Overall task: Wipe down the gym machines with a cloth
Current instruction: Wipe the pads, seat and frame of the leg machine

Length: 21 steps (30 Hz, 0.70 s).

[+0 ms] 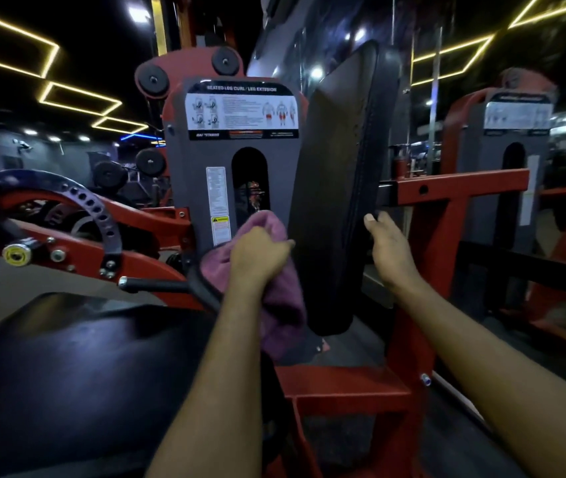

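Note:
A red and grey leg curl machine fills the view, its grey weight-stack cover (pixel 198 157) facing me. A tall black back pad (pixel 340 188) stands upright in the centre. My left hand (pixel 257 253) grips a bunched pink-purple cloth (pixel 281 305) and holds it against the pad's left edge; the cloth hangs down below the hand. My right hand (pixel 386 246) holds the pad's right edge, fingers wrapped behind it and thumb on the front.
A black seat pad (pixel 78 367) lies at lower left. A red frame beam (pixel 454 188) runs right behind the back pad. A black perforated adjustment arc (pixel 98 215) and a handle bar (pixel 154 285) sit at left. A second similar machine (pixel 516 139) stands at right.

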Each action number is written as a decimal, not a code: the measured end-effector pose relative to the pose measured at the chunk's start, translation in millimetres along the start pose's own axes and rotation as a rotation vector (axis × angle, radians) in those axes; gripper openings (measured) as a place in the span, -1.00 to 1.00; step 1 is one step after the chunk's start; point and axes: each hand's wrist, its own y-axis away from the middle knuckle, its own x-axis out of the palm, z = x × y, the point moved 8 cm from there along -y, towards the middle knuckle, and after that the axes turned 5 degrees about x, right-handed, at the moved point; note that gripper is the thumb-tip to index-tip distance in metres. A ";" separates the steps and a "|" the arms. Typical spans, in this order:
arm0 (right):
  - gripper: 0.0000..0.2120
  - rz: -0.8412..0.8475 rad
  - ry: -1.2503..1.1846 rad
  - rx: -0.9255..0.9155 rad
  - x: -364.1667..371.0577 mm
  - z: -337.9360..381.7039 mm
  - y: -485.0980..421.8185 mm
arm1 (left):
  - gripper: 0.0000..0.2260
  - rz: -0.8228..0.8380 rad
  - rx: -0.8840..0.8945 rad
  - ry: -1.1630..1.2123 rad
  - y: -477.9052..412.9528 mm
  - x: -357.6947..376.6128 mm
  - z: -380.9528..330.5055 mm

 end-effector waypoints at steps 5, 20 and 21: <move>-0.83 0.055 -0.110 -0.075 -1.8 5.2 -7.0 | -0.54 0.017 0.185 0.416 21.5 57.1 -23.1; -0.01 0.193 -0.260 0.038 38.0 -85.9 -61.5 | -0.24 0.076 0.164 0.587 37.9 96.0 -15.2; 0.00 0.193 -0.253 0.038 37.8 -89.3 -60.8 | -0.26 0.057 0.168 0.608 30.4 93.0 -17.7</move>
